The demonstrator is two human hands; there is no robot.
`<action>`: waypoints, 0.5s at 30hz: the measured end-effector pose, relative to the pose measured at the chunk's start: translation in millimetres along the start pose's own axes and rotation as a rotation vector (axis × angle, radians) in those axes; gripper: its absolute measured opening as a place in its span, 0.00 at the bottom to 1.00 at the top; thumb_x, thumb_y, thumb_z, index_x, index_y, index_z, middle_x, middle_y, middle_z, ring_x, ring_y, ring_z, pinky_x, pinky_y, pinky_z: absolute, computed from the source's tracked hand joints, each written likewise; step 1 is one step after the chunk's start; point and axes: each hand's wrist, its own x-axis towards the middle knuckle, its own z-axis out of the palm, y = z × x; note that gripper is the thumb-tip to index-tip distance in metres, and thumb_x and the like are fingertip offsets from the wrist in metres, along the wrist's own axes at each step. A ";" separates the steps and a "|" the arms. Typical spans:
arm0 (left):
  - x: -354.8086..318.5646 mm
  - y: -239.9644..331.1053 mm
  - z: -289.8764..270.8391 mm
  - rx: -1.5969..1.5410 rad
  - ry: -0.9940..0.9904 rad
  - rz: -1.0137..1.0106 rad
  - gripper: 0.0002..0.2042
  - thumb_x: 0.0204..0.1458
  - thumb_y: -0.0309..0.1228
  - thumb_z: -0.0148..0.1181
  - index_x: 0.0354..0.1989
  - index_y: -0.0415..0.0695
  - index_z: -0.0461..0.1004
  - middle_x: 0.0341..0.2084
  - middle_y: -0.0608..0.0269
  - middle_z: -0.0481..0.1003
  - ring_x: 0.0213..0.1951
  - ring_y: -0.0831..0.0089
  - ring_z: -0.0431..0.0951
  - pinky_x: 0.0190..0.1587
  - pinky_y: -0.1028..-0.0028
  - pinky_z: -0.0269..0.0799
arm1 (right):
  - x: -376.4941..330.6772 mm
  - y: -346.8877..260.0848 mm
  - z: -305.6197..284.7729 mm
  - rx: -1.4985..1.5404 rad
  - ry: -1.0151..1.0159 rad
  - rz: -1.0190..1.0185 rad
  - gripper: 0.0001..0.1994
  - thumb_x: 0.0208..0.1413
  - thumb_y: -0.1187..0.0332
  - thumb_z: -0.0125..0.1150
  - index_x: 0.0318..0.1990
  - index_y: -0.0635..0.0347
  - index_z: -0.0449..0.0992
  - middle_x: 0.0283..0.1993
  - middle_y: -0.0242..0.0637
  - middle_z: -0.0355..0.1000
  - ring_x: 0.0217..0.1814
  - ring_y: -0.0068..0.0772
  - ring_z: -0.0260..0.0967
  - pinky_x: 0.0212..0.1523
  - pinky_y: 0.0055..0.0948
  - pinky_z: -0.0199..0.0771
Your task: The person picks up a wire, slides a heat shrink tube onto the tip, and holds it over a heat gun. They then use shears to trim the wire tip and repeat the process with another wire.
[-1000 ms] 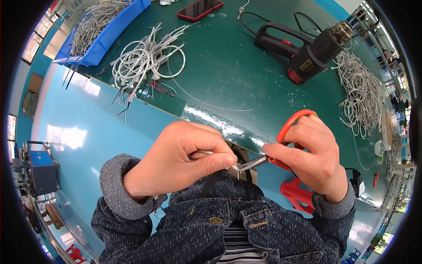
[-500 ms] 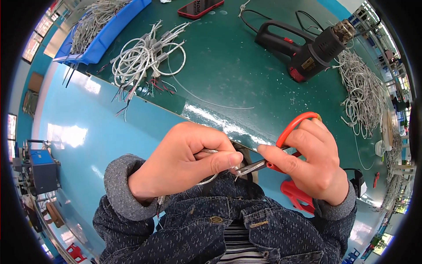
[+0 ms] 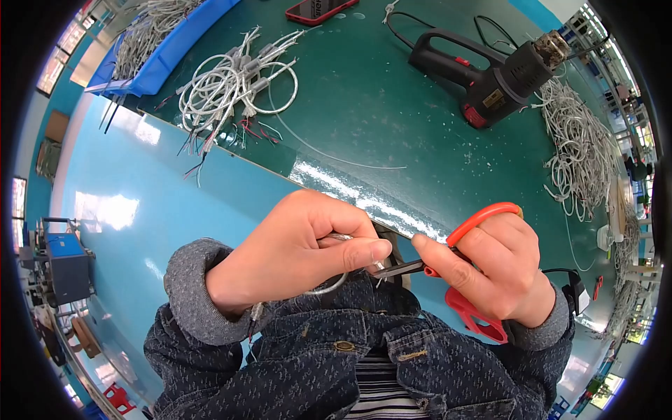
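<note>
Between thumb and curled fingers, my left hand (image 3: pixel 315 252) pinches a thin grey-white cable (image 3: pixel 332 285). The cable loops below that hand, and one end with bare dark wires hangs by the left cuff. My right hand (image 3: pixel 493 266) grips red-handled scissors (image 3: pixel 483 218), with fingers through the loop. Their dark blades (image 3: pixel 400 269) look closed together and reach the cable end just past my left thumb. What the curled left fingers cover is hidden.
On the green table (image 3: pixel 364 105) lie a bundle of cables (image 3: pixel 234 87), a black heat gun (image 3: pixel 493 77) and a red-cased phone (image 3: pixel 318 10). A blue bin (image 3: pixel 157 66) of cables stands far left. A cable heap (image 3: pixel 577 150) lies right. A red stool (image 3: pixel 476 315) stands below.
The scissor blades have closed together at the cable end, and the red handle has swung lower and to the right. My left hand keeps its pinch almost in place.
</note>
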 end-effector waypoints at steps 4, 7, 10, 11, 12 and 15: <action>-0.6 -6.2 1.2 -0.011 0.018 0.065 0.08 0.52 0.27 0.60 0.26 0.35 0.75 0.18 0.71 0.70 0.21 0.87 0.63 0.21 0.83 0.55 | -2.4 -0.2 2.9 0.020 0.009 0.010 0.21 0.31 0.68 0.63 0.40 0.59 0.79 0.21 0.28 0.59 0.20 0.26 0.58 0.20 0.26 0.55; -1.1 -5.4 -0.2 0.025 0.012 0.082 0.08 0.52 0.28 0.60 0.25 0.35 0.75 0.16 0.72 0.68 0.20 0.88 0.62 0.21 0.82 0.54 | 0.8 3.7 3.8 0.027 0.015 -0.022 0.19 0.31 0.69 0.61 0.38 0.59 0.78 0.20 0.27 0.58 0.20 0.23 0.58 0.19 0.23 0.56; -0.4 -5.1 -0.5 0.062 0.006 0.094 0.09 0.52 0.28 0.60 0.25 0.35 0.75 0.15 0.73 0.67 0.20 0.88 0.61 0.21 0.82 0.53 | 4.1 6.2 4.6 0.038 0.014 -0.040 0.18 0.32 0.70 0.60 0.37 0.60 0.78 0.20 0.26 0.57 0.20 0.22 0.58 0.19 0.22 0.57; 0.1 -5.1 -0.7 0.082 0.002 0.099 0.09 0.52 0.28 0.60 0.24 0.36 0.75 0.15 0.73 0.67 0.20 0.88 0.61 0.20 0.81 0.52 | 5.2 6.3 4.8 0.042 0.012 -0.042 0.18 0.32 0.69 0.60 0.37 0.59 0.78 0.20 0.26 0.57 0.20 0.22 0.58 0.19 0.22 0.57; 0.5 -5.2 -0.9 0.103 -0.003 0.104 0.09 0.52 0.29 0.60 0.24 0.36 0.75 0.15 0.74 0.66 0.19 0.88 0.60 0.20 0.81 0.52 | 5.8 5.8 4.9 0.046 0.008 -0.044 0.17 0.32 0.69 0.60 0.36 0.59 0.78 0.20 0.26 0.57 0.20 0.22 0.59 0.19 0.22 0.57; 1.1 -5.0 -0.8 0.110 -0.012 0.093 0.09 0.52 0.29 0.59 0.24 0.36 0.75 0.15 0.74 0.66 0.19 0.88 0.60 0.20 0.81 0.52 | 6.1 3.3 4.2 0.039 -0.015 -0.034 0.17 0.32 0.69 0.60 0.36 0.59 0.78 0.20 0.26 0.57 0.21 0.22 0.59 0.19 0.22 0.57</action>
